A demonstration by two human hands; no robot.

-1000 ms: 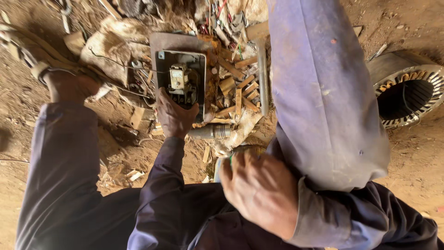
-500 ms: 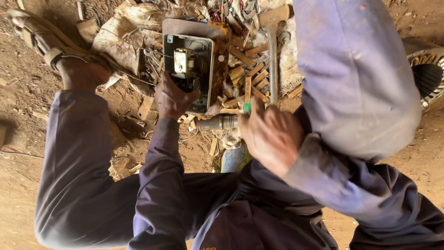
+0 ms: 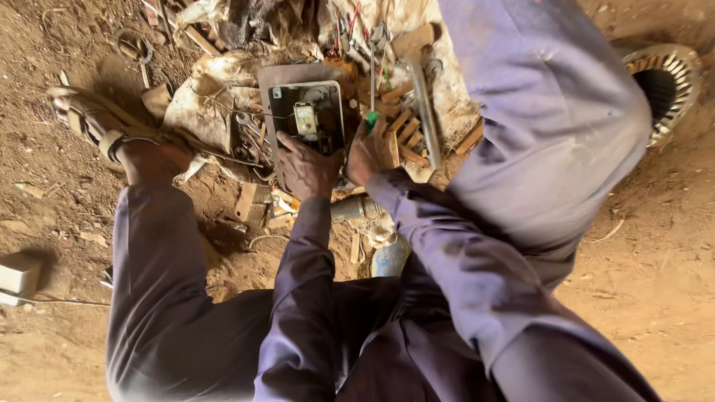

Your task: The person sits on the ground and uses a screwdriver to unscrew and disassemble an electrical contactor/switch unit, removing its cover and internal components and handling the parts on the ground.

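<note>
A person crouches over dusty ground, seen from above, both arms in purple sleeves reaching forward. Far to the left of the hands, a sandalled foot (image 3: pixel 112 138) rests on the dirt; a pale block (image 3: pixel 18 275) lies further left, well apart. The left hand (image 3: pixel 307 165) is closed around the lower edge of a metal switch box (image 3: pixel 309 119), a grey tray with a small cream switch unit inside, standing on crumpled sacking (image 3: pixel 205 100). Just right of it, the right hand (image 3: pixel 372 152) is curled shut around a green-handled screwdriver (image 3: pixel 371 119), whose shaft points up past the box's right edge.

The tip could slip off a screw and jab the left hand, which sits close beside it; the box could also rock on the soft sacking. Loose wooden scraps (image 3: pixel 406 130) and a long metal bar (image 3: pixel 423 112), just right of the right hand, crowd the working room. Below the hands lies a short metal cylinder (image 3: pixel 354 210). Far right, a motor stator (image 3: pixel 663 82) with copper slots sits well apart.
</note>
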